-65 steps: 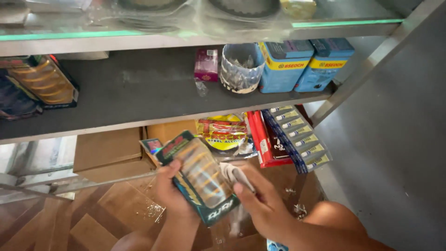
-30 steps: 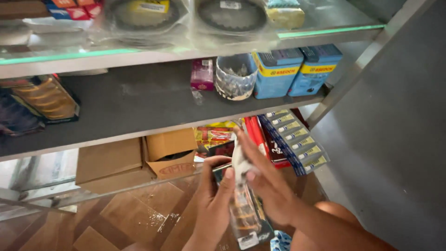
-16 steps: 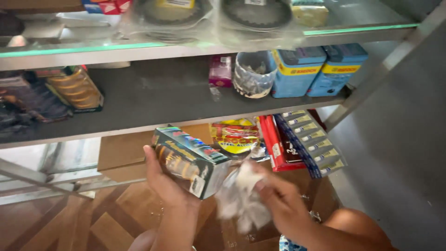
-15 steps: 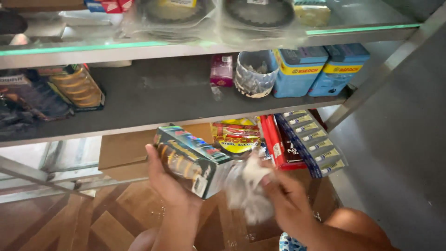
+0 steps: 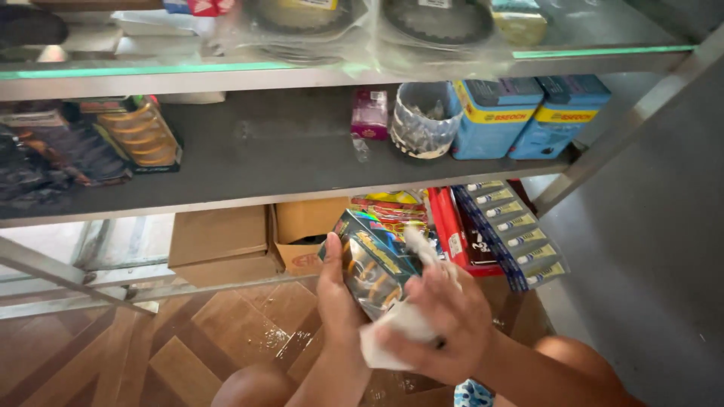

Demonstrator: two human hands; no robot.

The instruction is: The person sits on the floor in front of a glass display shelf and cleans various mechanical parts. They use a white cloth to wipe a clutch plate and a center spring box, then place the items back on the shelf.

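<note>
Gripping a glossy dark rectangular packet [image 5: 373,260] from the left, the left hand [image 5: 338,295] holds it up before the lower shelf, while the right hand [image 5: 445,316] presses a crumpled white cloth [image 5: 396,332] against its near end. Far behind, two blue tins [image 5: 528,113] stand beside a plastic-wrapped cup [image 5: 424,119] on the grey shelf [image 5: 264,162].

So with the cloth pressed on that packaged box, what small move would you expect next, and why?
Probably a short wipe along the box's face: the right hand presses a white cloth against the packaged box, which the left hand grips from behind, tilted toward the person.
</note>
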